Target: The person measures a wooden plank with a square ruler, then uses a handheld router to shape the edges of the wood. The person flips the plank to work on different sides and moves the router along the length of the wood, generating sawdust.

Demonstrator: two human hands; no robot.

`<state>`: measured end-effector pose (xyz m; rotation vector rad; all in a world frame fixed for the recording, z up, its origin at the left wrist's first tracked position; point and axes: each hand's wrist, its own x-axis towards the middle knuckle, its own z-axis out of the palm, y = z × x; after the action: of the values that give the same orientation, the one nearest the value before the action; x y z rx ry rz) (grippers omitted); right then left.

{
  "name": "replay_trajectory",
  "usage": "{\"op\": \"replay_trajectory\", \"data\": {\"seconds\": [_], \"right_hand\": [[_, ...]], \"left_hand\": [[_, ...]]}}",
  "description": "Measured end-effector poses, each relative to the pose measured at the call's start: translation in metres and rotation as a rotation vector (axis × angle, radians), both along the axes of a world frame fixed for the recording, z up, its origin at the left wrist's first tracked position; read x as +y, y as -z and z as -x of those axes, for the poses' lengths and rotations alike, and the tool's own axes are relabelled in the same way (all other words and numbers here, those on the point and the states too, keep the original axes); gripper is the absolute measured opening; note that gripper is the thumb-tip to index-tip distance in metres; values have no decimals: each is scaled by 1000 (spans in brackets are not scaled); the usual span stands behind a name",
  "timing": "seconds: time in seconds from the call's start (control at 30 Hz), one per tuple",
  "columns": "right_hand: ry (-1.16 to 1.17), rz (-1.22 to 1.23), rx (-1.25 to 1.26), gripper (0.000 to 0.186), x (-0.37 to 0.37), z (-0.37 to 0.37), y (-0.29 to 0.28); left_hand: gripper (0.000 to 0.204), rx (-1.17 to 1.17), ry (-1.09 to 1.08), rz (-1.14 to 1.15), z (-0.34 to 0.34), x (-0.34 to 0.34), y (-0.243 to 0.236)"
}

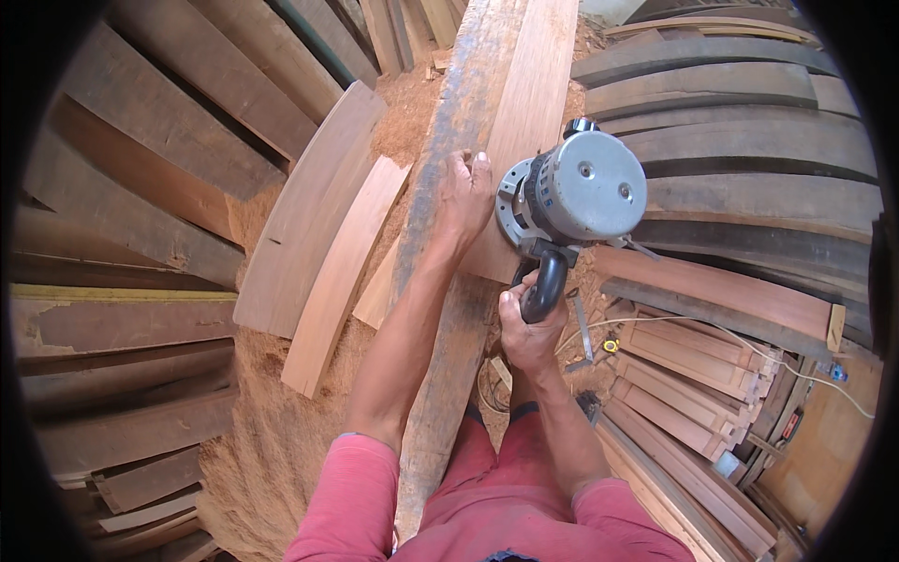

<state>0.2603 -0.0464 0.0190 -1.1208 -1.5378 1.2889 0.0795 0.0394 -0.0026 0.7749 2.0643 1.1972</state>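
Left hand (465,192) open, flat on plank (524,103), pressing it | right hand (526,323) closed around black handle (546,286) of router (573,192), which sits on plank's edge just right of left hand | router looks heavy, rigid; best held by handle | plank stiff, long, heavy | sawdust (281,440) below left forearm

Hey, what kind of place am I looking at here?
Most likely a woodworking shop or timber yard: rough brown wooden planks piled all around, pale sawdust on the floor, and the right hand gripping a grey handheld power router against a long board.
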Motion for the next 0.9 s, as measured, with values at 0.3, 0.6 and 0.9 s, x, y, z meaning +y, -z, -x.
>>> {"op": "replay_trajectory", "data": {"seconds": [0.3,0.6,0.9], "right_hand": [[5,22,3,27,67,19,4],[-6,-79,-15,29,153,37,19],[52,-61,1,25,247,69,15]], "left_hand": [[61,35,-66,41,10,65,33],[59,208,-197,236,-7,114,34],[52,390,-197,345,-19,122,30]]}}
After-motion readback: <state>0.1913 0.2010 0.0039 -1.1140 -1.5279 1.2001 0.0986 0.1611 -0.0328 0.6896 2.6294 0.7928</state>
